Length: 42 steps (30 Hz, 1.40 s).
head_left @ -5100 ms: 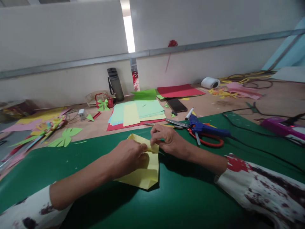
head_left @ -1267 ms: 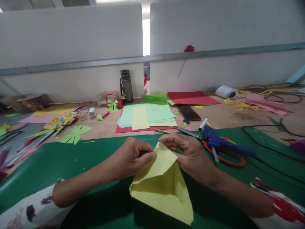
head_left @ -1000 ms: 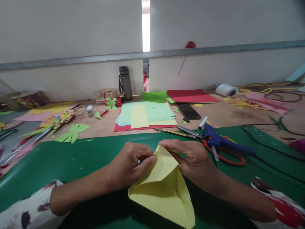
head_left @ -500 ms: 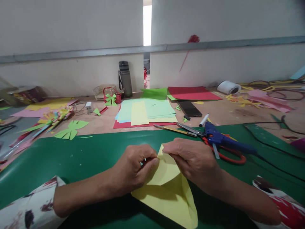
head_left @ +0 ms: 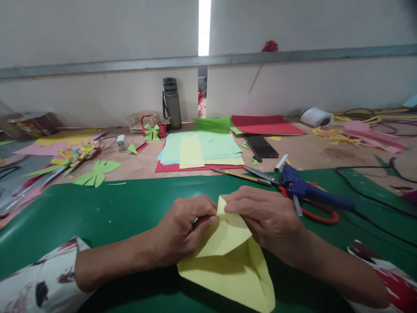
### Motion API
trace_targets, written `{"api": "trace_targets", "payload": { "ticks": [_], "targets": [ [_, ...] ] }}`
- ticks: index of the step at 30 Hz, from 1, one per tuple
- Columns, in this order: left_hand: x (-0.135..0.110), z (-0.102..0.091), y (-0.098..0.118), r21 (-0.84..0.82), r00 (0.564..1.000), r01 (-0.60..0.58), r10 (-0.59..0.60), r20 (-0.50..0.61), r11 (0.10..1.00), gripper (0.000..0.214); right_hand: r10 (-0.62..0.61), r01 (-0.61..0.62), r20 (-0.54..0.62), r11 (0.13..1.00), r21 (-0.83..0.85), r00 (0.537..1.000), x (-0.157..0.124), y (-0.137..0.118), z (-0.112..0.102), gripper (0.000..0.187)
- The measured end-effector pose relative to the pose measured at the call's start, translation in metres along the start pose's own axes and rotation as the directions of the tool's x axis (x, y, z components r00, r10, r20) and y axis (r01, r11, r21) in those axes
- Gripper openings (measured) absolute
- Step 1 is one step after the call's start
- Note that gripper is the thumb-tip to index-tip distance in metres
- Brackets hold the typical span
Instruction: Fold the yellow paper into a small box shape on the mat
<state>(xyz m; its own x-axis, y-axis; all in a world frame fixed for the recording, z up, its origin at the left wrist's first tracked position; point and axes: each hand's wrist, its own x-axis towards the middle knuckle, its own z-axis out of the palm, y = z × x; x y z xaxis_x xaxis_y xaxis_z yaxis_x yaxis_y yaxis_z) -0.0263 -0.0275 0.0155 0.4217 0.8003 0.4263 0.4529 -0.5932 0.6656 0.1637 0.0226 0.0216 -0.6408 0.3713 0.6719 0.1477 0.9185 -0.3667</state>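
A folded sheet of yellow paper [head_left: 228,274] is held up over the green mat [head_left: 130,195], its wide lower part bulging open toward me. My left hand [head_left: 192,228] pinches the paper's narrow upper end from the left, thumb against the curled fingers. On the other side, my right hand [head_left: 267,217] grips the same upper part, with its fingers over the edge and the thumb hidden behind the paper. A small tip of the sheet sticks up between both hands.
Beyond my right hand lie a blue glue gun [head_left: 302,189], red-handled scissors [head_left: 325,212] and a white marker [head_left: 281,162]. Stacked coloured paper [head_left: 221,145], a phone [head_left: 260,145] and a grey bottle [head_left: 172,104] stand or lie farther back. Green paper cutouts [head_left: 97,173] are on the left.
The right hand has shifted slightly to the right along the paper's top, and its fingers look straighter. The paper's lower part spreads a little wider. The view has tilted slightly.
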Motion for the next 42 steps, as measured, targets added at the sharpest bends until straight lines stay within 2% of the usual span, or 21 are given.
{"api": "trace_targets", "payload": {
  "ticks": [4, 12, 20, 24, 28, 33, 42],
  "targets": [
    [0.0003, -0.0008, -0.0024, -0.018, 1.0, 0.02, -0.019, 0.015, 1.0, 0.017, -0.014, 0.015, 0.026, 1.0, 0.0, 1.0, -0.0002, 0.0021, -0.0013, 0.011],
    [-0.0003, 0.0006, -0.0037, -0.087, 0.998, 0.043, -0.039, 0.055, 0.995, 0.016, -0.123, 0.127, 0.052, 0.989, -0.078, 0.991, 0.0034, -0.0013, -0.0056, 0.02],
    [0.0008, 0.0013, -0.0033, -0.072, 0.999, 0.014, -0.011, 0.041, 0.997, 0.016, -0.045, 0.044, 0.019, 0.999, 0.027, 0.999, 0.0009, -0.0033, -0.0003, 0.018],
    [0.0001, 0.0009, -0.003, -0.061, 0.999, 0.014, -0.011, 0.044, 0.998, 0.016, 0.001, -0.004, 0.054, 0.998, 0.06, 0.999, 0.0034, -0.0041, -0.0008, 0.012],
    [-0.0017, 0.0021, -0.0047, -0.066, 0.999, 0.02, -0.016, 0.05, 0.998, 0.016, 0.027, -0.034, 0.101, 0.997, 0.066, 0.994, 0.0044, -0.0045, -0.0027, 0.013],
    [-0.0027, 0.0032, -0.0055, -0.04, 0.992, 0.101, -0.098, 0.081, 0.994, 0.013, 0.038, -0.043, 0.117, 0.998, 0.035, 0.992, 0.0024, -0.0041, -0.001, 0.01],
    [-0.0025, 0.004, -0.0026, -0.017, 0.994, 0.099, -0.098, 0.052, 0.995, 0.015, 0.045, -0.046, 0.106, 0.999, 0.001, 0.993, 0.0012, -0.0062, 0.0009, 0.009]
  ]
}}
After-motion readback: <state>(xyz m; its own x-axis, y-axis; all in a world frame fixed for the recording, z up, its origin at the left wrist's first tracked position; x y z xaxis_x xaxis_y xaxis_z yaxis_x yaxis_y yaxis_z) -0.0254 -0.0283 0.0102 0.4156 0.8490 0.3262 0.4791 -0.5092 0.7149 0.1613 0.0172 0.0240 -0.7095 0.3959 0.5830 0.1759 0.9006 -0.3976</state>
